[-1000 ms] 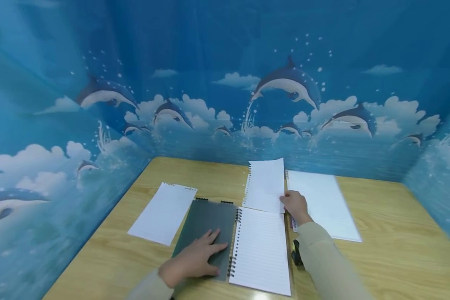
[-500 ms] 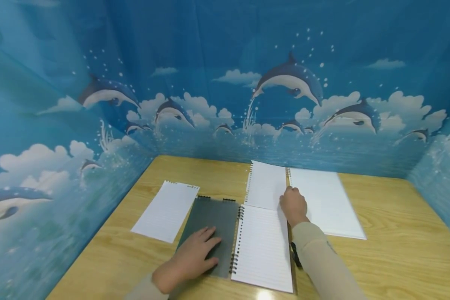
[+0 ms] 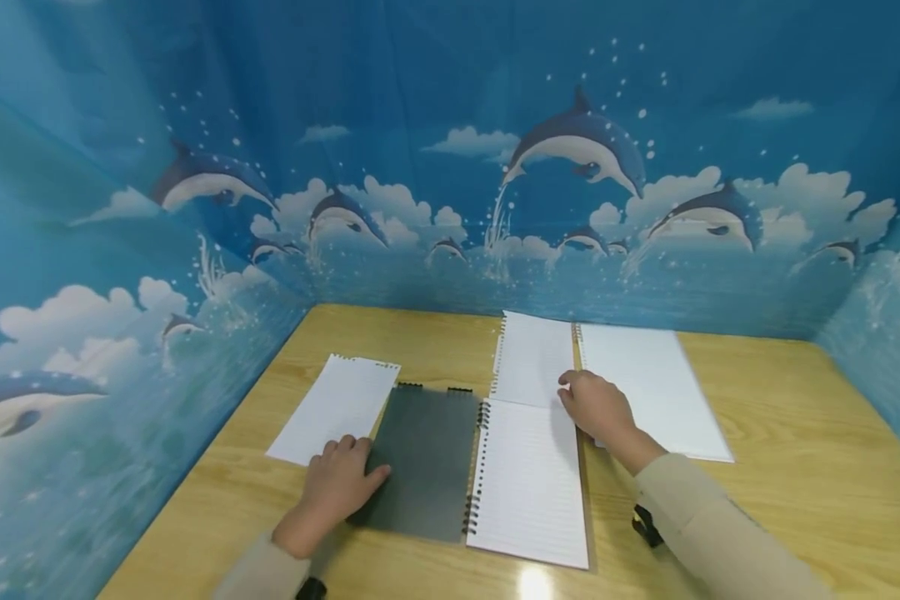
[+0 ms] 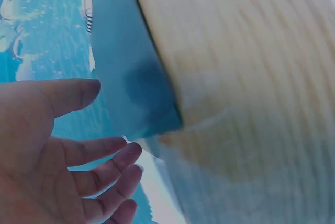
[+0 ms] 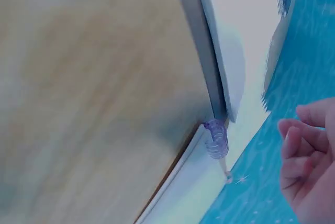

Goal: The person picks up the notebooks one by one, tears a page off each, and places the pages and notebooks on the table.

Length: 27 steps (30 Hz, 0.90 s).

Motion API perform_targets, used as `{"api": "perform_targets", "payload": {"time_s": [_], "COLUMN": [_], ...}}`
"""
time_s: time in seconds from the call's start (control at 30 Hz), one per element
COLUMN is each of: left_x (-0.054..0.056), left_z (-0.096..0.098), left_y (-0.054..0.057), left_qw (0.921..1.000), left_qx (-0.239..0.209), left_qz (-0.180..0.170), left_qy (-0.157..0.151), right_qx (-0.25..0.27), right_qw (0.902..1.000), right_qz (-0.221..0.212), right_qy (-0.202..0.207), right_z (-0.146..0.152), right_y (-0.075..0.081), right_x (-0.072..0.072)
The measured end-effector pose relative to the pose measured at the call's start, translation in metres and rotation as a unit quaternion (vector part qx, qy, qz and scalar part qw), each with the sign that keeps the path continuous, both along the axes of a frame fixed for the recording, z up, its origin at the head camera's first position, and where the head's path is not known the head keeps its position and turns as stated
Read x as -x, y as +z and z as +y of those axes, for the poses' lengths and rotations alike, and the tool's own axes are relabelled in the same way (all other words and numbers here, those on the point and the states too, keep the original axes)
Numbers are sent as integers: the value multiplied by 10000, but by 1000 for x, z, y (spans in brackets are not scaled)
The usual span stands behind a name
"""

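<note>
A spiral notebook lies open, its dark grey cover on the left and a lined white page on the right. My left hand is at the cover's left edge, fingers apart and relaxed. In the left wrist view that hand's fingertips are close to the cover's corner. Just beyond the lined page lies a loose sheet with a ragged punched edge. My right hand is over its right side, fingers loosely bent and holding nothing.
Another ragged-edged sheet lies left of the notebook, partly behind my left hand. To the right is a white pad; a purple coil shows at its corner. A blue dolphin-print curtain borders the wooden table.
My left hand has slid left from the middle of the cover to its edge. The right hand has let go of the loose sheet, which now lies flat beyond the lined page.
</note>
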State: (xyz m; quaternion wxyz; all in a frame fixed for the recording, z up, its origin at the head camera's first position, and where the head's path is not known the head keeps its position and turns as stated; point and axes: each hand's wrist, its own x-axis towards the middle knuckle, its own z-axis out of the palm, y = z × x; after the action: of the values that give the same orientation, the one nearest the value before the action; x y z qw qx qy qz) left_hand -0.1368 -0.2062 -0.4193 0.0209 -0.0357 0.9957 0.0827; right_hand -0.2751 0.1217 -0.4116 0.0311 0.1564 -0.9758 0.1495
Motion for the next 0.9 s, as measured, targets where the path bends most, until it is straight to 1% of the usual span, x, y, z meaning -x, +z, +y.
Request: {"api": "perform_targets", "payload": {"time_s": [0.13, 0.27, 0.4, 0.47, 0.53, 0.6, 0.7, 0.77, 0.9], "left_x": [4, 10, 15, 17, 18, 18, 18, 18, 20], "left_z": [-7, -9, -8, -7, -7, -7, -7, -6, -6], "left_y": [-5, -8, -8, -9, -9, -10, -9, -8, -6], "left_qw": [9992, 9966, 9938, 9916, 9887, 9860, 9829, 9823, 9790], "left_qx": [-335, -737, -1053, -1242, -1439, -1601, -1771, -1811, -1991], "left_qz": [-122, -254, -255, -296, -360, -411, -442, -420, -297], "left_qy": [161, 284, 236, 196, 197, 204, 227, 240, 311], "right_qx": [40, 175, 84, 99, 161, 146, -43, -209, -321], "right_qw": [9991, 9959, 9915, 9904, 9900, 9884, 9844, 9818, 9789], "right_qz": [-205, -337, -322, -302, -253, -228, -203, -146, 55], "right_qy": [369, 820, 1254, 1344, 1380, 1497, 1746, 1884, 2019], "right_z": [7, 14, 23, 28, 32, 35, 38, 39, 38], "right_y": [0, -9, -21, -25, -27, -28, -28, -27, -24], "right_x": [-27, -59, -90, -104, -115, -123, -130, -131, -129]}}
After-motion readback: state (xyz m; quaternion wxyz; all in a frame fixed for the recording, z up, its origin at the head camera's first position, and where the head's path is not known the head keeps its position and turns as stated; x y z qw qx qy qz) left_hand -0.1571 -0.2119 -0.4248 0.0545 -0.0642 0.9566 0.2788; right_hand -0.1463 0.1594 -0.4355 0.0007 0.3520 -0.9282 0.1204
